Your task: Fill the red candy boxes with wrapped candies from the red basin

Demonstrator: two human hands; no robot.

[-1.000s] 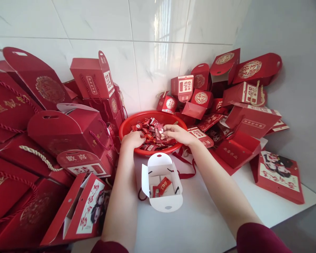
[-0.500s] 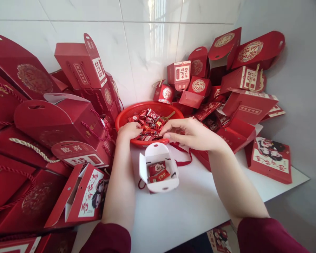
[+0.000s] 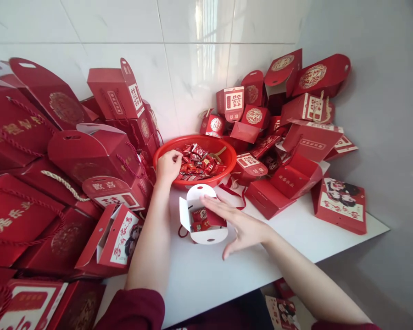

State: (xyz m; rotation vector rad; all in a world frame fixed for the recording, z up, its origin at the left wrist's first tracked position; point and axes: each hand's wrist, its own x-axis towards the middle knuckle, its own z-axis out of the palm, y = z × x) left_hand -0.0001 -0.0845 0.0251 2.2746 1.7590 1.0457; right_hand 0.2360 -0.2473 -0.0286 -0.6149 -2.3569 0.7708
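Observation:
My left hand (image 3: 168, 167) is over the left rim of a red plastic basket (image 3: 230, 153), its fingers curled into a pinch. What they hold, if anything, I cannot make out. Red-wrapped candies (image 3: 196, 169) are heaped in the basket, with a tan-handled scoop (image 3: 220, 152) among them. Just in front stands an unfolded gift box (image 3: 209, 237), white inside, with a few red packets (image 3: 200, 221) in it. My right hand (image 3: 241, 222) lies flat at the box's right side, fingers stretched over the right flap, thumb apart.
Red gift boxes with rope handles (image 3: 89, 151) are stacked high on the left. More boxes (image 3: 285, 183), some lying open, are piled on the right. The white table (image 3: 199, 279) ends along a slanted front edge. A tiled wall (image 3: 192, 64) stands behind.
My right hand has moved from the candies down to the box's right side, its fingers spreading. My left hand has drawn back slightly toward the basket rim and lifted. The view has shifted slightly.

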